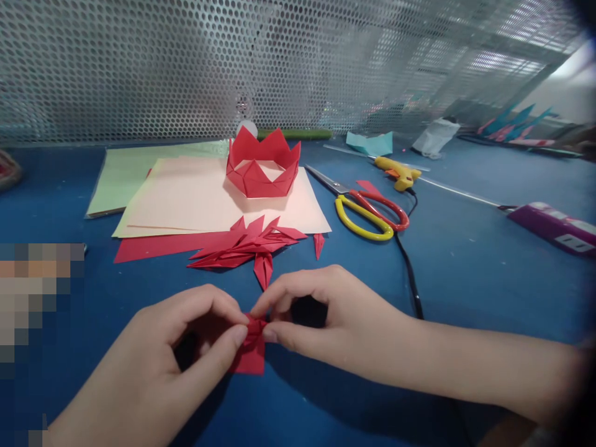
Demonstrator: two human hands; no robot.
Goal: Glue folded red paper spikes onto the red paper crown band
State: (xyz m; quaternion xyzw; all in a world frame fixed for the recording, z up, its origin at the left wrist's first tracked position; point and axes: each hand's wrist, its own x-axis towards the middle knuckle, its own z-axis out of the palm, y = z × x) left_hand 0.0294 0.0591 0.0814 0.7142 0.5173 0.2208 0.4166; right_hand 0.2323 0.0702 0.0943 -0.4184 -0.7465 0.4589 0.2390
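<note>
We list: red ring (256, 181), upper centre, folded, standing; red pointed pieces (254, 242), centre, folded, heaped; red paper (251, 362), lower centre, seemingly part-folded, fingers (239, 336) of left hand (174, 341) and right hand (333, 310) pinching it.

paper (251, 361) before folded pieces (254, 241) | crown (256, 182) on sheets (190, 195) | scissors (354, 197) right

The paper (250, 361) is a small red piece, partly folded. Its upper part is creased into folds, pinched at the fingertips of the left hand (161, 347) and right hand (342, 316). Its lower part is a smooth, flat flap with a straight bottom edge. Whether it touches the counter (139, 280) cannot be told.
</note>
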